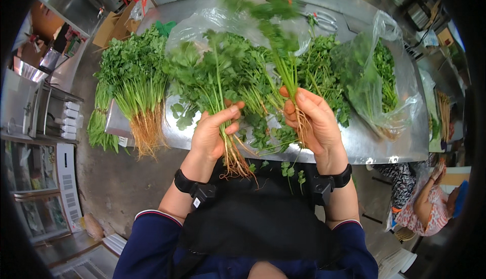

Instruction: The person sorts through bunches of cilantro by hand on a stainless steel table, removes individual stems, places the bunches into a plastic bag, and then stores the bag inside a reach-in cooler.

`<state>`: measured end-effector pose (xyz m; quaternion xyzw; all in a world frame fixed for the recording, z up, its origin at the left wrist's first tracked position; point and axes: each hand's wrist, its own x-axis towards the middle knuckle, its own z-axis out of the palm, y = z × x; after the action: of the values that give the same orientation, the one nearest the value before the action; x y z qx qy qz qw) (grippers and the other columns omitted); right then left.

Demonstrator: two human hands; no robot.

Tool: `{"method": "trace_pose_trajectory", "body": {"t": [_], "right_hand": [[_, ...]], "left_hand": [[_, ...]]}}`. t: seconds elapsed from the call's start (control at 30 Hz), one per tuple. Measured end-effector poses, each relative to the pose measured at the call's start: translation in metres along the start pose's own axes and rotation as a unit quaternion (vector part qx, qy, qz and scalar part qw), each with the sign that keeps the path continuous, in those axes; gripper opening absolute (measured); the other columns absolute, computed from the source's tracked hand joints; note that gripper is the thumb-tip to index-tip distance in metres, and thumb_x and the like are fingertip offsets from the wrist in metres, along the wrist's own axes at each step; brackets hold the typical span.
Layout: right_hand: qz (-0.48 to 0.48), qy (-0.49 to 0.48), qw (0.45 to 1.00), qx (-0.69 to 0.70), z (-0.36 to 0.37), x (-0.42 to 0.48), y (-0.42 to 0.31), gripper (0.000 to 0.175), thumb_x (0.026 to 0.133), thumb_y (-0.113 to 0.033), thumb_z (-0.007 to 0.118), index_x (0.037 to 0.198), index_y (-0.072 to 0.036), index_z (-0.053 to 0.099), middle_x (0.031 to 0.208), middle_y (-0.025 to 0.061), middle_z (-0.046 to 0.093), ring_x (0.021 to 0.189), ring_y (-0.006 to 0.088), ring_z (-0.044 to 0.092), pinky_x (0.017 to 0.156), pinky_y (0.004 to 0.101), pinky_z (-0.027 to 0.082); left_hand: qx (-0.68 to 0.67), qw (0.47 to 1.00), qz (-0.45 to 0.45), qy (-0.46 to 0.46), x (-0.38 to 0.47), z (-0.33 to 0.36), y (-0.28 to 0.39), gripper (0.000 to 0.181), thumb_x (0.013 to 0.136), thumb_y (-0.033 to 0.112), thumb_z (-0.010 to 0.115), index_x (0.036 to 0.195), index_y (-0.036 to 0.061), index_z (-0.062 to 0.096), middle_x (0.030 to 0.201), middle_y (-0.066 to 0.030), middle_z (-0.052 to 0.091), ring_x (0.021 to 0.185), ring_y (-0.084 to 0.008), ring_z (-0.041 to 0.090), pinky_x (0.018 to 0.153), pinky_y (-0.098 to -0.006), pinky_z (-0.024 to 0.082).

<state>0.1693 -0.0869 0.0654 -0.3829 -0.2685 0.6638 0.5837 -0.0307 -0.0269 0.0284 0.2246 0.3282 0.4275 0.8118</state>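
My left hand (217, 129) grips a bunch of cilantro (207, 74) by its stems, with the roots hanging below the fist. Between the thumb and fingers of my right hand (313, 117) is a smaller cilantro bunch (286, 64); its leaves are blurred and its pale roots dangle over the palm. Behind both hands, loose cilantro (254, 85) lies spread on the steel table (364, 152). A few sprigs (287, 169) have landed on the black apron (262, 218). To the left rests a large pile of cilantro (134, 74), its brown roots hanging over the table's front edge.
A clear plastic bag (379, 74) of greens stands at the right. Scissors (324, 21) lie at the back near another plastic bag (201, 24). Long green vegetables (100, 127) lie at the far left. A seated person (421, 203) is at the right, and a cardboard box (114, 24) stands back left.
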Motion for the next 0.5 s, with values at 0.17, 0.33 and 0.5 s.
{"method": "trace_pose_trajectory", "body": {"t": [0.17,0.33,0.5], "right_hand": [[0.017,-0.009,0.999,-0.026,0.030,0.011,-0.004,0.035,0.086,-0.026,0.056,0.110,-0.002,0.056,0.082,0.0028,0.061,0.072,0.0089,0.054,0.066,0.0211,0.042],[0.006,-0.070,0.991,-0.111,0.092,0.028,-0.004,0.035,0.085,-0.014,0.056,0.116,0.001,0.051,0.093,0.0089,0.062,0.084,0.0129,0.058,0.074,0.0252,0.046],[-0.062,-0.131,0.960,-0.241,0.178,0.066,0.034,0.039,0.083,-0.011,0.058,0.116,0.004,0.046,0.093,0.0084,0.061,0.080,0.0113,0.056,0.072,0.0222,0.044]], "left_hand": [[-0.063,0.996,-0.051,0.049,0.006,-0.016,-0.006,0.024,0.074,-0.004,0.061,0.095,-0.0027,0.050,0.086,-0.0134,0.058,0.067,-0.0133,0.052,0.044,-0.0197,0.037],[-0.012,0.996,-0.079,0.045,0.015,-0.021,-0.019,0.017,0.074,0.010,0.065,0.086,0.0044,0.056,0.075,-0.0023,0.057,0.064,-0.0100,0.052,0.046,-0.0204,0.037],[-0.039,0.999,0.006,0.000,0.025,-0.036,-0.036,0.011,0.075,0.011,0.059,0.081,0.0038,0.052,0.069,-0.0034,0.052,0.059,-0.0104,0.051,0.044,-0.0212,0.036]]}}
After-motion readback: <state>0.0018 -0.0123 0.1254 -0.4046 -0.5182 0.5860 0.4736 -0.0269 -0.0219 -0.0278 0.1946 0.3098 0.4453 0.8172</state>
